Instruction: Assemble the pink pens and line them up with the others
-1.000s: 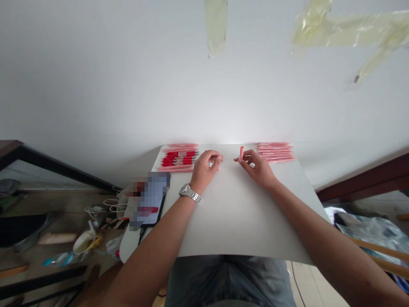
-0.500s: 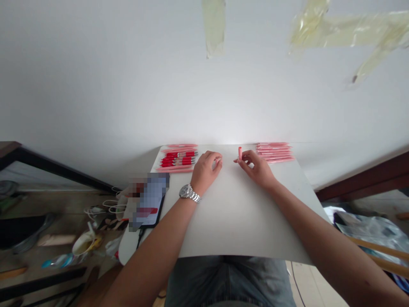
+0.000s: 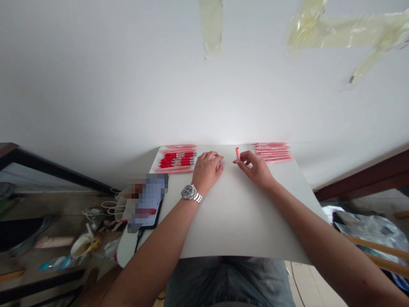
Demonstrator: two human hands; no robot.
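Observation:
My right hand [image 3: 254,167] pinches a pink pen barrel [image 3: 237,153] between thumb and fingers and holds it nearly upright, its reddish end on top. The lower end is hidden by the fingertips. To the left, my left hand [image 3: 207,169], with a metal watch [image 3: 188,192] on its wrist, rests low over the white table [image 3: 233,221]. Its fingers are loosely bent and apart, and no object shows in them. Beside it lie red pens [image 3: 179,160] with dark tips among pink pen pieces [image 3: 174,170]. Past my right hand is a row of slim pink pens [image 3: 273,152].
A phone [image 3: 148,202], blurred out, lies at the table's left edge with a cable [image 3: 138,239] attached. The wall [image 3: 204,98] stands right behind the table. A dark metal frame [image 3: 64,170] is at left, and plastic bags [image 3: 373,228] are at lower right.
My left hand has turned and settled toward the table, its thumb and finger no longer pinched together. The pen barrel in my right hand tilts slightly more to the left.

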